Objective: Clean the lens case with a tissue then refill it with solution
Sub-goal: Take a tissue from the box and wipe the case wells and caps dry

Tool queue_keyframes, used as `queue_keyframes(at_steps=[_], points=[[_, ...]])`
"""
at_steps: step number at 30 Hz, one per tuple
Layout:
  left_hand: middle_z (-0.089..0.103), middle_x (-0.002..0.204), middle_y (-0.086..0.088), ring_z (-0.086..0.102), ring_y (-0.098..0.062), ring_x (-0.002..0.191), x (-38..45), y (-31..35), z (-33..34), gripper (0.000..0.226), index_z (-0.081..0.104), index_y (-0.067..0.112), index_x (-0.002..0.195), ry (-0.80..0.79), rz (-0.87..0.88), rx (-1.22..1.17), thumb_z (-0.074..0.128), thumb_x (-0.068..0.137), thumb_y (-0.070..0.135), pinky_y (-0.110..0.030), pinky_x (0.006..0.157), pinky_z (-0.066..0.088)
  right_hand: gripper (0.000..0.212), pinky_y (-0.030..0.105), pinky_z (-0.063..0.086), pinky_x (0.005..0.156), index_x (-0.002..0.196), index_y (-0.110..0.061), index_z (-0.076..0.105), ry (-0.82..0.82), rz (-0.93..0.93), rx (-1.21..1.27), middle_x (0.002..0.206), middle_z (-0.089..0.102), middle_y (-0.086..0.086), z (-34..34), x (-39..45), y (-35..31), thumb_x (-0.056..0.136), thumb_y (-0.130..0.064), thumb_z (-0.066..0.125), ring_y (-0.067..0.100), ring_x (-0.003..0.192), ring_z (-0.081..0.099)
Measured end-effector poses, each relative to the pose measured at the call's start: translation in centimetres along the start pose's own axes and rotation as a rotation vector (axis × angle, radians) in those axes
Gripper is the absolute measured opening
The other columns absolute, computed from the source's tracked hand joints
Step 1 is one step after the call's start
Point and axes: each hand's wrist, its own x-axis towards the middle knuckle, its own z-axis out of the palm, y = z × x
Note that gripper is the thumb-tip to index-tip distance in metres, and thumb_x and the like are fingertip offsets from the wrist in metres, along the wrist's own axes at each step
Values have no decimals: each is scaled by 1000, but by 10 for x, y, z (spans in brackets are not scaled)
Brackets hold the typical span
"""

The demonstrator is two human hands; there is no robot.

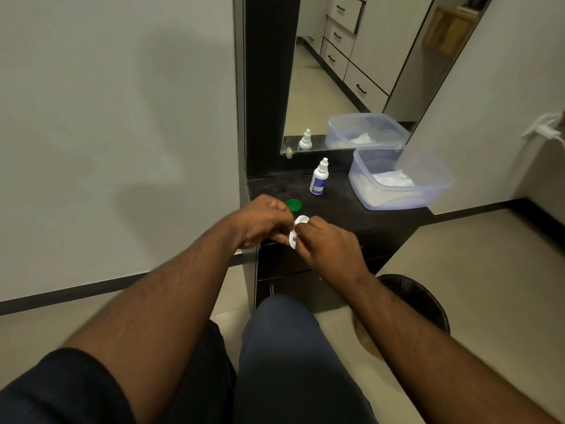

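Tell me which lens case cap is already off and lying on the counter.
The green cap, lying alone on the dark counter behind the left hand. The white one is up between both hands.

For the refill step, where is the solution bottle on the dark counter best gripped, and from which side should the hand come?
Grip the solution bottle round its wide lower body, not the narrow white nozzle cap. It stands upright with bare counter in front, so come from the front; the clear plastic container stands to its right. Probably the right hand, once it lets go of the lens case.
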Motion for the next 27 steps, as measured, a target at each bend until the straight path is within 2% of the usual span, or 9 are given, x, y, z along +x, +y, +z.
queue_keyframes(at_steps=[4,8,12,14,16,18,20,23,27], points=[[66,63,-10,67,-16,59,-2,-3,4,23,63,3,63,52,32,-17,58,81,-10,-25,60,59,14,26,40,47,92,-11,64,67,159,23,82,61,6,9,-3,-13,89,-24,59,18,61,58],[68,62,-7,68,-16,60,0,-6,4,26,64,6,61,74,38,-8,60,81,-9,-29,66,59,23,41,52,70,104,-12,63,121,462,253,99,61,7,13,-5,-25,93,-26,49,24,83,61],[68,62,-8,67,-17,60,0,-6,7,18,64,2,66,110,46,12,60,81,-8,-31,66,58,21,43,53,74,96,-12,66,161,626,348,96,65,7,15,-3,-33,89,-26,52,24,85,62],[66,63,-10,67,-17,60,0,-7,8,18,63,1,66,129,57,21,60,80,-9,-32,64,59,19,38,51,67,82,-9,67,71,732,467,81,67,7,13,-2,-23,83,-24,56,24,74,61],[65,61,-8,66,-16,57,0,-8,8,19,61,2,65,146,68,30,61,79,-10,-31,60,58,19,34,42,60,70,-1,63,-70,873,703,65,58,9,3,2,-9,76,-18,61,23,62,52],[64,58,-5,65,-14,55,1,-8,8,21,59,4,63,152,78,36,61,78,-10,-28,56,56,15,33,39,61,75,2,66,-133,1002,961,67,54,13,-9,5,4,73,-13,66,23,63,50],[64,58,-4,65,-14,55,1,-8,9,23,58,5,62,154,80,38,61,79,-10,-28,56,56,13,32,43,63,81,2,69,-75,1019,1070,72,61,15,-14,7,9,76,-10,67,23,67,55],[65,64,-7,67,-16,59,2,-8,8,20,59,5,65,159,78,20,62,79,-10,-30,60,58,7,30,45,64,74,-8,72,-25,925,1041,72,66,10,-11,8,3,77,-10,66,17,67,57],[65,70,-12,67,-16,58,0,-8,8,14,60,1,71,161,71,0,59,80,-11,-26,55,57,11,28,45,61,69,-8,72,20,911,986,68,66,7,1,6,-7,77,-13,65,12,64,56]])
